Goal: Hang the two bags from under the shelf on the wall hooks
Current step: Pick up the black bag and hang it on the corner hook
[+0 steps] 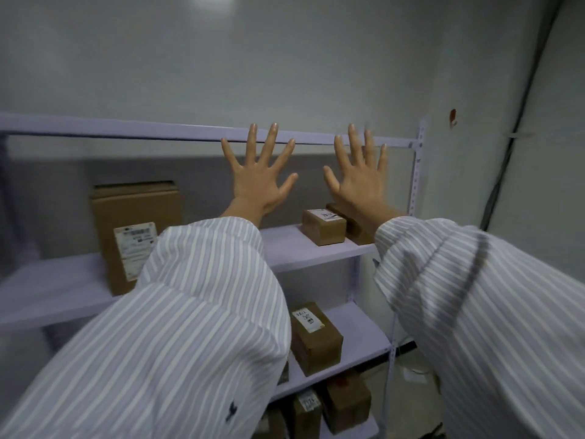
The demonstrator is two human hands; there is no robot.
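I hold both my hands up in front of a lilac metal shelf unit [177,129], backs toward me, holding nothing. My left hand [258,179] has all five fingers fanned wide, its longest fingertips overlapping the front edge of the top shelf. My right hand [359,179] is spread as well, beside the left and apart from it, its fingertips reaching the same edge. Whether either hand actually touches the shelf, I cannot tell. Two striped sleeves [202,312] cover my arms down to the wrists and fill the lower part of the view.

I count four shelf levels. On the second sit three cardboard boxes: one tall box [133,229] with a white label on the left, and two small boxes on the right, a labelled one [323,228] in front and another [354,228] just behind it, partly hidden by my right wrist. The third level holds one small labelled box [315,339]. Below that I make out two more boxes [346,403], one of them labelled, with others possibly hidden behind my left sleeve.

I see none of the two bags and cannot tell where they are; my sleeves hide the space under the shelves. One small red fixture [453,117] sits on the wall to the right, too blurred to identify.
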